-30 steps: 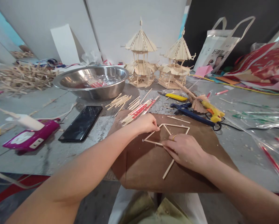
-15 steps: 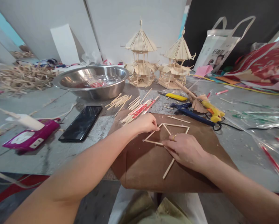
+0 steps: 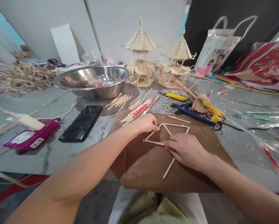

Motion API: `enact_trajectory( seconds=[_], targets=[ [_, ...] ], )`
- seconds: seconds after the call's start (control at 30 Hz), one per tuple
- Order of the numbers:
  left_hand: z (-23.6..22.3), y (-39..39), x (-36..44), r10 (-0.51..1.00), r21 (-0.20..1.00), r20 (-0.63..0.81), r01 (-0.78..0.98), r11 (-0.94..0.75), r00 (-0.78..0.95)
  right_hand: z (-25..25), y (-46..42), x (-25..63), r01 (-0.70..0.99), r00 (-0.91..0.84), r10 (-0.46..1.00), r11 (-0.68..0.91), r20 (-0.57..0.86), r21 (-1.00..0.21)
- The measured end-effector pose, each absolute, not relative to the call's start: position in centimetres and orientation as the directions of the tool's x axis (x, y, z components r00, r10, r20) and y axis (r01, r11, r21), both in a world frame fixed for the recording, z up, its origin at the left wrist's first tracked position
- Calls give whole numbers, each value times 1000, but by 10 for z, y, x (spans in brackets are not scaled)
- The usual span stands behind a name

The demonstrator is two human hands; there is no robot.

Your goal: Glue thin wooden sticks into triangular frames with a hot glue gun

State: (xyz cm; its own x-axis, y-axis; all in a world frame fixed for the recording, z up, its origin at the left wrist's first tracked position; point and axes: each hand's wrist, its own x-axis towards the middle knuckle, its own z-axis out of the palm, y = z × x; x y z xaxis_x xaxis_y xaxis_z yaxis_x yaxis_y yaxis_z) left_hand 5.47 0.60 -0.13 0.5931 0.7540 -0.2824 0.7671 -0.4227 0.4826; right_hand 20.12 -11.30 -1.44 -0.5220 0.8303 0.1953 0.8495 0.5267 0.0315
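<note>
Head cam: stick frame (image 3: 176, 125) is pale, angular, w/ diag inner stick (image 3: 167, 129)

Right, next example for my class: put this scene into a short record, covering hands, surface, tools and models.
Left hand: pinching the stick frame near its far left corner
Right hand: over the frame's near side
Surface: brown sheet beneath the frame
Tools: yellow cutter, blue tool, beyond the hands
Models: two stick towers, upright at the back
Container: metal bowl, left of the towers

Dark characters (image 3: 221, 50) on a white tote bag (image 3: 216, 42), too small and blurred to read surely
</note>
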Motion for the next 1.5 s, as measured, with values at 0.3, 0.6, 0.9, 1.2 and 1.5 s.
enact_trajectory(
  seconds=[0.3,0.6,0.9,1.2,1.5],
  targets=[
    [1,5,55,753,479,-290,771,-420,590,-14,-114,202,854,-515,833,519,201,36],
    [-2,6,55,761,447,-264,774,-448,593,-15,-113,202,856,-512,832,516,214,41],
    [1,4,55,762,458,-266,773,-439,591,-16,-114,202,846,-523,822,533,226,21],
    [1,3,55,765,446,-268,779,-440,586,-17,-114,204,832,-539,809,554,236,0],
    [0,4,55,767,456,-265,777,-435,584,-16,-114,205,833,-536,809,553,243,-5]
  ],
)
